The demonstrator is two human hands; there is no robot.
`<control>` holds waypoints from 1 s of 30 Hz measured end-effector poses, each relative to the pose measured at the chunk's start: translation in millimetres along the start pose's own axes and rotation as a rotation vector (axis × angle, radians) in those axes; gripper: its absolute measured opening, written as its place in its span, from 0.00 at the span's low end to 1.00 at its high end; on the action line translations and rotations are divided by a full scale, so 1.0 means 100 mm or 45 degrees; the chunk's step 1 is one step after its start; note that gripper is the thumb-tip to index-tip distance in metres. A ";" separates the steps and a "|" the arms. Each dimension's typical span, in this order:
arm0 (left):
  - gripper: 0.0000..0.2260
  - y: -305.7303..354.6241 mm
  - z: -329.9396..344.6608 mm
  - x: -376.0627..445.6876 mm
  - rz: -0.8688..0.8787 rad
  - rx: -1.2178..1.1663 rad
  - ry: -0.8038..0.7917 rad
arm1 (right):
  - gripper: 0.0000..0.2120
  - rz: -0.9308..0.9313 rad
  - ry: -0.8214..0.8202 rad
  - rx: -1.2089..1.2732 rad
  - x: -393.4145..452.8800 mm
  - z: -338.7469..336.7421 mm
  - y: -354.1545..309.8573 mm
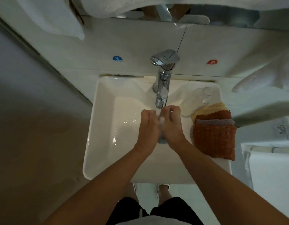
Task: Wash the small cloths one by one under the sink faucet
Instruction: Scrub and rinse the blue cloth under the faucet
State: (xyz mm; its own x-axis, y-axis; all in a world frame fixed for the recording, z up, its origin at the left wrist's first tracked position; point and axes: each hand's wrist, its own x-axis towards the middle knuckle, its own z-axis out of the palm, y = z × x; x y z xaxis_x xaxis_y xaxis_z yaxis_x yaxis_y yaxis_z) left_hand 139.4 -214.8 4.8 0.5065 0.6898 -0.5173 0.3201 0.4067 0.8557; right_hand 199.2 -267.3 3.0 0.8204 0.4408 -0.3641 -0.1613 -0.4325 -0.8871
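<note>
Cloth (161, 141), blue-grey and wet, is squeezed between our two hands over the white sink (98, 127), directly under the spout of the chrome faucet (162, 88), where water runs. Our left hand (147, 125) and right hand (171, 125) both curl their fingers round it, knuckles up, pressed together. More small cloths (214, 137), rust, grey and yellow, lie stacked on the sink's right edge, beside a clear bottle (205, 96).
</note>
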 end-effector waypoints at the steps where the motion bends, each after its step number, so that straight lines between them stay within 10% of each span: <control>1: 0.07 0.04 -0.01 0.04 0.029 -0.004 -0.010 | 0.07 -0.016 0.061 0.016 -0.04 0.02 0.00; 6: 0.12 0.17 -0.12 0.25 -0.018 -0.228 0.118 | 0.07 -0.344 -0.022 -0.021 -0.26 0.07 0.03; 13: 0.17 -0.24 -0.19 -0.25 0.067 -0.343 -0.252 | 0.14 0.052 0.125 0.350 -0.25 0.01 0.12; 30: 0.19 -0.05 -0.31 -0.08 -0.111 -0.137 -0.134 | 0.06 -0.102 -0.082 0.023 -0.28 -0.09 0.02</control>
State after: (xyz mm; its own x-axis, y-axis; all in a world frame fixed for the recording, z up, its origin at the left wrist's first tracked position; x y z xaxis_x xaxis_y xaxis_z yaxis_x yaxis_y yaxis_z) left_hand 109.2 -204.1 5.6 0.5636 0.5849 -0.5833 0.2814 0.5280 0.8013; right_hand 180.8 -287.5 14.2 0.7944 0.5233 -0.3084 -0.1069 -0.3794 -0.9190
